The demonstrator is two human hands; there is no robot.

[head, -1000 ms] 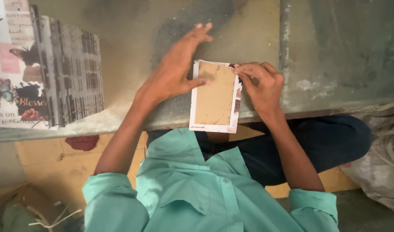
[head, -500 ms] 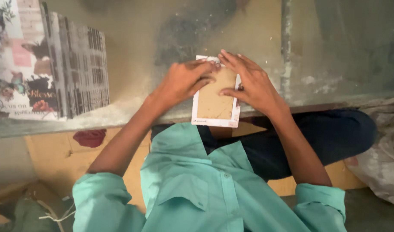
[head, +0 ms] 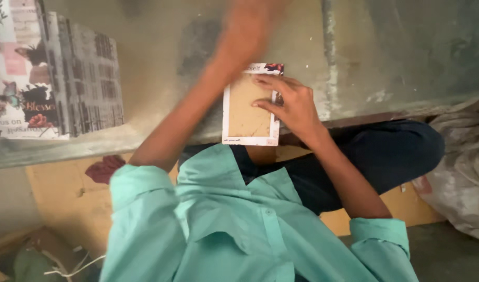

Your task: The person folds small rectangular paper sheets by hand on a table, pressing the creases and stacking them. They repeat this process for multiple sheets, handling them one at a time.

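A brown card with a white border (head: 247,112) lies on the grey table (head: 396,57), its near end hanging over the table's front edge. My right hand (head: 291,104) rests on the card's right side, fingers laid across it and holding it down. My left hand (head: 252,23) is raised over the table beyond the card. It is blurred by motion and not touching the card, and its fingers cannot be made out. A strip of printed paper (head: 265,68) shows along the card's far edge.
A stack of printed decorative sheets (head: 56,78) lies at the table's left end. Below the table are my dark trousers (head: 385,151), a dark red cloth (head: 106,168), cardboard on the floor (head: 56,203) and a pale sack (head: 461,172) at the right.
My left hand has lifted off the card and swung away over the table. My right hand has stayed on the card's right side.
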